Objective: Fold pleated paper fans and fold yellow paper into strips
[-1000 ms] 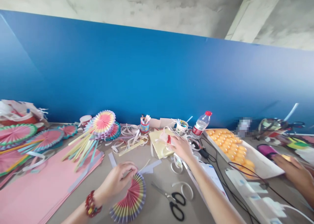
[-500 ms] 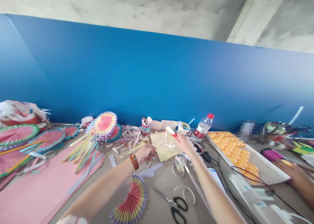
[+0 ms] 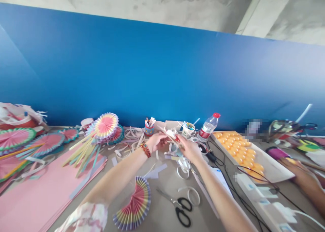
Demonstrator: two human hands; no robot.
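Note:
My left hand (image 3: pixel 157 142), with a beaded bracelet at the wrist, has its fingers curled at the left side of a pale yellowish sheet (image 3: pixel 175 142), seen nearly edge-on. White scraps (image 3: pixel 171 133) lie on top of it. On the right side, my right hand (image 3: pixel 189 148) grips the sheet, with a small white and red item (image 3: pixel 177 137) at its fingers, too blurred to name. Nearer me lie a half-round pleated paper fan (image 3: pixel 134 205) in pink, yellow and purple, and black-handled scissors (image 3: pixel 176 205) with parted blades.
Pink paper sheets (image 3: pixel 38 191) and pleated rosettes (image 3: pixel 105 125) fill the left. At the back stand a pen cup (image 3: pixel 149 127) and a water bottle (image 3: pixel 208 127). To the right are a tray of orange balls (image 3: pixel 238 150), cables, a power strip (image 3: pixel 264 205) and another person's arm (image 3: pixel 302 177).
The yellowish sheet, flat on the table before, is now lifted and tilted between both hands. My left hand has moved forward to its edge; the right has drawn closer to the left.

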